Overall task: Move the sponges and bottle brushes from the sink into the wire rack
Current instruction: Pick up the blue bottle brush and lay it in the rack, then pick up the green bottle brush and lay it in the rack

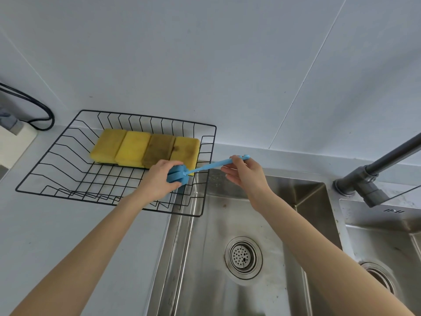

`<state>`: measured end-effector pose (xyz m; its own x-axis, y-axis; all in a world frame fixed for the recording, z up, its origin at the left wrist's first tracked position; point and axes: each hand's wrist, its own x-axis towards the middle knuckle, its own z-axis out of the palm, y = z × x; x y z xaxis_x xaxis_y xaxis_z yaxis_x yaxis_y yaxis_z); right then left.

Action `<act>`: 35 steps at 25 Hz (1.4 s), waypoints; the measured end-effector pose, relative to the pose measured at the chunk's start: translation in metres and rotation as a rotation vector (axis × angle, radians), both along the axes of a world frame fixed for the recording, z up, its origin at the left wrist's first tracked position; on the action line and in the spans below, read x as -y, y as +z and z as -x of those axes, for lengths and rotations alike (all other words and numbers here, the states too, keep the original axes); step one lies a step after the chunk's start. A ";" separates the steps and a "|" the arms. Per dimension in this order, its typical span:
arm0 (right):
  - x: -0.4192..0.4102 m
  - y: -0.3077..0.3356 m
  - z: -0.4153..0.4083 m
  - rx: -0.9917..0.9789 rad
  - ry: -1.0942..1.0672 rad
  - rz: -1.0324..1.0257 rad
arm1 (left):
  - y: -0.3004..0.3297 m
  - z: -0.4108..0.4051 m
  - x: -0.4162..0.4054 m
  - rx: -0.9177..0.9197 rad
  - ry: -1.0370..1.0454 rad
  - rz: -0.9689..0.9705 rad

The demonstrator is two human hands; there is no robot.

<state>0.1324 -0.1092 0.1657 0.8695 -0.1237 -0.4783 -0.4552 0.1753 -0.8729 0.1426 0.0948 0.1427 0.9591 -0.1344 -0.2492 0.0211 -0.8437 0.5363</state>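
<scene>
Pale grey countertop (68, 224) with a stainless steel sink (227, 220) at lower right. At frame centre, the left hand (157, 179) grips the foam head of a blue bottle brush (205, 168); the right hand (246, 174) pinches its handle end. Four yellow rectangular sponges (145, 148) lie side by side in the black wire rack (45, 169), upper left.

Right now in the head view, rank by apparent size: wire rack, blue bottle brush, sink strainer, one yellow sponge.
1. wire rack
2. blue bottle brush, by length
3. and 4. unsure: one yellow sponge and the sink strainer look alike, and the strainer is nearer the camera.
</scene>
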 end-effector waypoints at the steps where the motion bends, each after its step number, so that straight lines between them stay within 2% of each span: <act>1: 0.001 0.000 0.000 0.001 0.001 0.002 | 0.001 0.000 0.001 -0.010 0.000 0.001; 6: 0.008 0.004 0.008 -0.017 0.083 0.089 | 0.010 0.006 0.003 -0.027 0.007 -0.042; 11: 0.019 0.002 0.028 -0.027 0.180 0.206 | 0.030 0.023 0.007 0.036 -0.006 -0.027; 20: 0.046 0.002 0.084 0.044 0.561 0.730 | 0.058 0.076 0.032 0.121 -0.086 0.006; 24: 0.059 -0.011 0.112 0.012 0.662 0.809 | 0.059 0.104 0.043 0.154 -0.111 0.040; 29: 0.068 -0.034 0.146 -0.035 0.804 0.850 | 0.031 0.144 0.062 0.094 -0.196 0.085; 35: 0.070 -0.064 0.168 -0.134 0.925 0.843 | -0.031 0.179 0.081 -0.214 -0.285 0.062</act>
<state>-0.0357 -0.1789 0.1015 0.7449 0.1952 -0.6380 -0.2031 -0.8445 -0.4955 -0.0367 0.0134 0.1114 0.8076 -0.4104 -0.4236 -0.0931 -0.7980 0.5955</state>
